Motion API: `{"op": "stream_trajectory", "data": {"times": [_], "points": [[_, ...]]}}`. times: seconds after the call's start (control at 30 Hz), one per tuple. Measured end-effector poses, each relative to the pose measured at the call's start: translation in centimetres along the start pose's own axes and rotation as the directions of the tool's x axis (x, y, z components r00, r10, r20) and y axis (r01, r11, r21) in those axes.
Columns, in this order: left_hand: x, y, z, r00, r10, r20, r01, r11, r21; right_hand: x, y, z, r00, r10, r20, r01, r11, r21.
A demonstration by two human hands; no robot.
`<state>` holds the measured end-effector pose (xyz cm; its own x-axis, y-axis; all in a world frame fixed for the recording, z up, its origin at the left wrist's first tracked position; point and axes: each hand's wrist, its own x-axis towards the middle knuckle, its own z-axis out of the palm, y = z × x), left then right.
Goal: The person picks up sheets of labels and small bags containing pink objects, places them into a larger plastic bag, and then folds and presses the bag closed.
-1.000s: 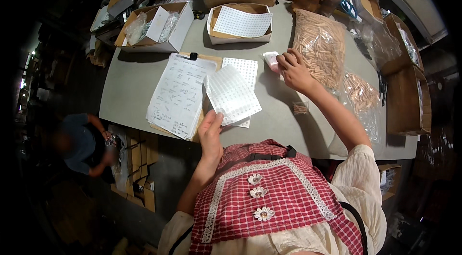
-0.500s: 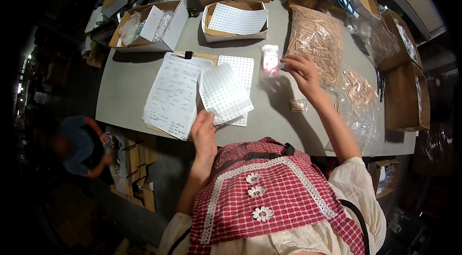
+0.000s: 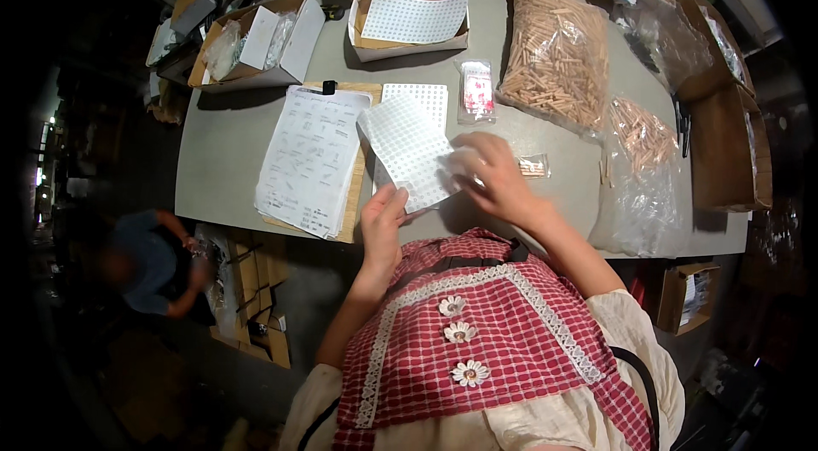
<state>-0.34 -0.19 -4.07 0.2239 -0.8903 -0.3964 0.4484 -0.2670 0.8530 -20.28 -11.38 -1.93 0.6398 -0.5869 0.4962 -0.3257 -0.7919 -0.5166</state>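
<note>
My left hand [image 3: 381, 225] pinches the lower corner of a white sheet of small round stickers [image 3: 400, 132], held tilted above the table. At the sheet's right edge is my right hand [image 3: 496, 174], its fingers smeared by motion; whether they touch the sheet cannot be made out. A second sticker sheet [image 3: 433, 100] lies underneath. Just beyond my right hand rests a small clear packet with red and white printing [image 3: 477, 95]. Partly behind that hand sits a little clear bag of wooden dowels [image 3: 534, 166].
Left of the sheets lies a clipboard [image 3: 364, 211] with handwritten papers [image 3: 307, 161]. A large bag of dowels [image 3: 554, 59] and an opened one [image 3: 641, 140] occupy the right side. Boxes [image 3: 409, 51] line the back. A person [image 3: 149, 259] works at lower left.
My right hand has come back from beside the red-printed packet to the sheet's right edge, moving nearer and left. The packet now lies flat, fully visible. The held sheet has turned slightly.
</note>
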Motion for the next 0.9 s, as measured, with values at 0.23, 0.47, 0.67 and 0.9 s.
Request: {"op": "stream_trajectory", "data": {"times": [0.23,0.47,0.67,0.9], "points": [[-0.2,-0.1,0.1,1.0,0.009,0.017,-0.008,0.999,-0.038,1.2,-1.0,2.7,0.998,-0.065,0.005,0.064,0.993,0.101],[-0.5,0.6,0.7,0.999,-0.023,0.03,0.026,0.997,-0.076,1.1,-1.0,2.9,0.998,-0.061,0.001,0.061,0.994,0.096],[-0.5,0.7,1.1,0.997,-0.001,0.076,0.005,0.999,-0.054,0.9,-1.3,2.9,0.999,-0.034,-0.025,0.036,0.995,0.095],[-0.6,0.7,1.4,0.994,0.08,0.069,-0.076,0.995,-0.068,0.5,-1.4,3.1,0.999,-0.008,-0.038,0.013,0.992,0.124]]}}
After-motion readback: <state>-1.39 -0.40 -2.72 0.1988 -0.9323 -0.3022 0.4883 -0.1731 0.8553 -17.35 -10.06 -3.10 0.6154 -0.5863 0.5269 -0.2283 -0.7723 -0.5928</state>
